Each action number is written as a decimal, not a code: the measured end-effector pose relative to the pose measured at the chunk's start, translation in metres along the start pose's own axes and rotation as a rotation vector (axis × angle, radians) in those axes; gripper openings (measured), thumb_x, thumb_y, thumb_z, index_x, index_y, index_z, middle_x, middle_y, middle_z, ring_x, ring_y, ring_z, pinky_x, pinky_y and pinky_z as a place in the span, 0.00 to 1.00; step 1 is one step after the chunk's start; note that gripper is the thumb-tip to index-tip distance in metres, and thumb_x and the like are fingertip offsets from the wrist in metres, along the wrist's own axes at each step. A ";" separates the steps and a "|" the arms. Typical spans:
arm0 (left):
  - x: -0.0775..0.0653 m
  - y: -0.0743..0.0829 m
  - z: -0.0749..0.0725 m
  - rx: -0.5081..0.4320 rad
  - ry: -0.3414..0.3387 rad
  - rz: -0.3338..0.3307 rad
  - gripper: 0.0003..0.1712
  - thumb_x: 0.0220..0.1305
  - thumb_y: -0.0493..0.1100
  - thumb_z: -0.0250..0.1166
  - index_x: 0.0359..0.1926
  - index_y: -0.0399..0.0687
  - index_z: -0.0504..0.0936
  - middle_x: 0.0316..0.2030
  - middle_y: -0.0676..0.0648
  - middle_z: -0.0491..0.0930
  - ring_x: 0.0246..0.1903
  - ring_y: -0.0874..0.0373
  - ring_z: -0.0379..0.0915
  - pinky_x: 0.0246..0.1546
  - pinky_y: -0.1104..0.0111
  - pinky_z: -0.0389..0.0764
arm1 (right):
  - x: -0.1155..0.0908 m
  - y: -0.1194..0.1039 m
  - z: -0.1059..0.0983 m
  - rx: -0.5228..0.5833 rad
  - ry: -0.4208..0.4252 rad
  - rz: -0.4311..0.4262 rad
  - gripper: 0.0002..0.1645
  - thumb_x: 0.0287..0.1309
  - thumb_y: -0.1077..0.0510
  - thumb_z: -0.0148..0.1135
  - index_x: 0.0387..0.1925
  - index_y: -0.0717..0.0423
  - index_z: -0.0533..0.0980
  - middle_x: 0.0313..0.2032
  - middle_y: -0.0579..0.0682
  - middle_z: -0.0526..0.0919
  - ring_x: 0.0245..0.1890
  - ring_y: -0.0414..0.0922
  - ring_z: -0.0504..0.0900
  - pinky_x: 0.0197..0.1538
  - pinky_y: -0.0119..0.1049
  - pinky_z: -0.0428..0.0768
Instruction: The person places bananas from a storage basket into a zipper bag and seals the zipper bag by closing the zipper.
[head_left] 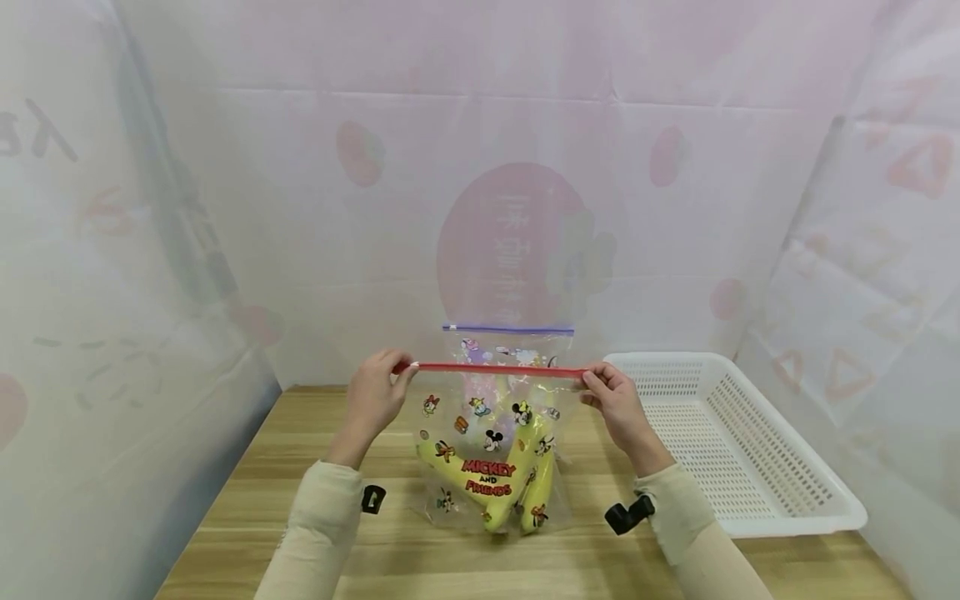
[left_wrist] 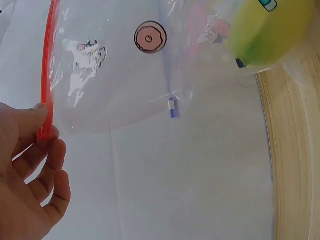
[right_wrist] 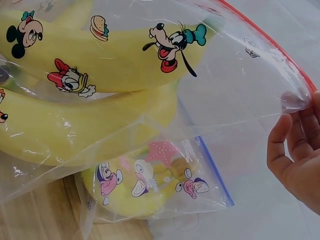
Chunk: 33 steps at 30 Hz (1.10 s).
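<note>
A clear zip bag (head_left: 450, 417) printed with cartoon figures stands upright, its red zip strip (head_left: 495, 367) stretched level between both hands. Inside it are yellow bananas (right_wrist: 120, 60). My left hand (head_left: 377, 396) pinches the left end of the strip between thumb and fingers, as the left wrist view also shows (left_wrist: 35, 165). At the other end, my right hand (head_left: 617, 406) pinches the top corner. A second clear bag (head_left: 510, 340) with a purple zip stands behind the first; in the right wrist view yellow fruit (right_wrist: 150, 200) shows inside it.
A white perforated plastic basket (head_left: 787, 467) sits at the right on the wooden table (head_left: 285, 500). Pale printed sheets (head_left: 300, 208) hang behind and on both sides. A black wrist mount (head_left: 630, 514) juts from the right sleeve, and another (head_left: 372, 499) from the left.
</note>
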<state>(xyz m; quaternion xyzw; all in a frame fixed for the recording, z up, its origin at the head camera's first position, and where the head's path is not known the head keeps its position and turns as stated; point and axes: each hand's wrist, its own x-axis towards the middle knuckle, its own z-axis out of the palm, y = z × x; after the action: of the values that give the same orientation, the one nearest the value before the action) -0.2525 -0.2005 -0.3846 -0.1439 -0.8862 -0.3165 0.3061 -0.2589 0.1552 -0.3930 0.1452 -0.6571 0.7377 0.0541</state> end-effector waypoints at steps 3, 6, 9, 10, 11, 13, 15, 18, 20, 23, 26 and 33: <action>-0.001 -0.002 -0.002 0.006 0.015 -0.002 0.06 0.63 0.42 0.64 0.34 0.43 0.81 0.33 0.47 0.80 0.33 0.53 0.75 0.33 0.59 0.77 | 0.000 -0.001 0.000 -0.008 0.007 0.004 0.05 0.68 0.61 0.52 0.36 0.60 0.71 0.30 0.46 0.79 0.34 0.41 0.80 0.40 0.34 0.78; -0.002 -0.003 -0.003 0.005 0.011 -0.006 0.06 0.64 0.42 0.62 0.36 0.42 0.80 0.34 0.46 0.80 0.34 0.52 0.75 0.33 0.58 0.77 | 0.001 -0.002 0.003 -0.018 0.015 0.002 0.05 0.67 0.61 0.52 0.36 0.60 0.71 0.30 0.46 0.79 0.34 0.41 0.80 0.39 0.33 0.78; -0.002 -0.005 -0.006 -0.029 -0.002 -0.031 0.07 0.66 0.41 0.60 0.38 0.40 0.79 0.34 0.44 0.80 0.33 0.51 0.76 0.34 0.58 0.78 | 0.002 0.000 0.009 -0.031 0.018 0.006 0.04 0.67 0.63 0.51 0.36 0.61 0.71 0.30 0.46 0.79 0.33 0.40 0.79 0.38 0.32 0.78; -0.002 -0.006 -0.007 -0.040 -0.003 -0.043 0.07 0.66 0.40 0.60 0.39 0.40 0.78 0.34 0.43 0.80 0.34 0.50 0.76 0.34 0.57 0.78 | 0.003 0.002 0.012 -0.036 0.018 0.008 0.04 0.67 0.64 0.51 0.35 0.61 0.71 0.29 0.46 0.79 0.33 0.39 0.79 0.37 0.32 0.79; -0.002 -0.008 -0.008 -0.052 -0.004 -0.059 0.07 0.67 0.40 0.59 0.40 0.39 0.78 0.33 0.43 0.80 0.33 0.50 0.76 0.34 0.57 0.78 | 0.003 0.003 0.015 -0.041 0.017 0.009 0.04 0.67 0.64 0.51 0.35 0.61 0.70 0.29 0.46 0.79 0.33 0.39 0.79 0.37 0.32 0.79; -0.001 -0.011 -0.010 -0.076 -0.003 -0.085 0.08 0.68 0.40 0.57 0.41 0.39 0.77 0.33 0.42 0.80 0.33 0.49 0.76 0.33 0.57 0.78 | 0.005 0.006 0.020 -0.055 0.007 0.013 0.04 0.68 0.65 0.50 0.35 0.62 0.70 0.30 0.46 0.79 0.33 0.39 0.79 0.37 0.32 0.79; 0.000 -0.015 -0.012 -0.084 0.000 -0.111 0.08 0.69 0.40 0.56 0.41 0.39 0.76 0.33 0.42 0.80 0.33 0.49 0.76 0.33 0.57 0.78 | 0.007 0.009 0.026 -0.069 0.001 0.012 0.04 0.68 0.65 0.49 0.36 0.63 0.69 0.30 0.47 0.78 0.33 0.39 0.79 0.37 0.32 0.79; 0.001 -0.021 -0.015 -0.081 0.004 -0.145 0.08 0.70 0.41 0.54 0.41 0.40 0.76 0.32 0.41 0.80 0.32 0.49 0.75 0.32 0.57 0.76 | 0.009 0.011 0.034 -0.088 0.001 0.019 0.04 0.68 0.66 0.48 0.38 0.65 0.69 0.31 0.48 0.78 0.33 0.40 0.79 0.36 0.32 0.78; 0.002 -0.026 -0.016 -0.079 0.015 -0.170 0.08 0.70 0.41 0.54 0.40 0.40 0.76 0.32 0.41 0.80 0.32 0.49 0.75 0.32 0.57 0.76 | 0.010 0.013 0.040 -0.093 0.003 0.028 0.05 0.68 0.66 0.48 0.39 0.67 0.69 0.31 0.50 0.78 0.34 0.41 0.79 0.35 0.32 0.79; 0.004 -0.034 -0.018 -0.078 0.027 -0.208 0.09 0.70 0.42 0.53 0.40 0.40 0.76 0.32 0.41 0.79 0.30 0.50 0.74 0.30 0.60 0.74 | 0.013 0.014 0.049 -0.101 0.001 0.048 0.06 0.68 0.66 0.49 0.40 0.68 0.69 0.34 0.54 0.78 0.36 0.45 0.80 0.36 0.37 0.80; 0.006 -0.041 -0.020 -0.078 0.043 -0.246 0.10 0.71 0.42 0.52 0.41 0.39 0.75 0.32 0.42 0.79 0.28 0.51 0.72 0.27 0.63 0.72 | 0.018 0.016 0.060 -0.108 -0.008 0.078 0.08 0.68 0.65 0.49 0.42 0.69 0.70 0.35 0.56 0.78 0.39 0.50 0.80 0.41 0.44 0.81; 0.008 -0.059 -0.030 -0.088 0.064 -0.352 0.11 0.71 0.43 0.52 0.43 0.38 0.75 0.31 0.41 0.76 0.26 0.52 0.68 0.24 0.64 0.70 | 0.032 0.025 0.087 -0.070 -0.017 0.154 0.10 0.68 0.64 0.49 0.43 0.71 0.70 0.39 0.64 0.78 0.41 0.54 0.80 0.46 0.48 0.79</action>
<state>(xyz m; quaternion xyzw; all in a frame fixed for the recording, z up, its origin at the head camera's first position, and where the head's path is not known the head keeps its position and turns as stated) -0.2716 -0.2644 -0.3885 0.0104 -0.8729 -0.4079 0.2673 -0.2842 0.0629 -0.3993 0.0984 -0.6921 0.7151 -0.0035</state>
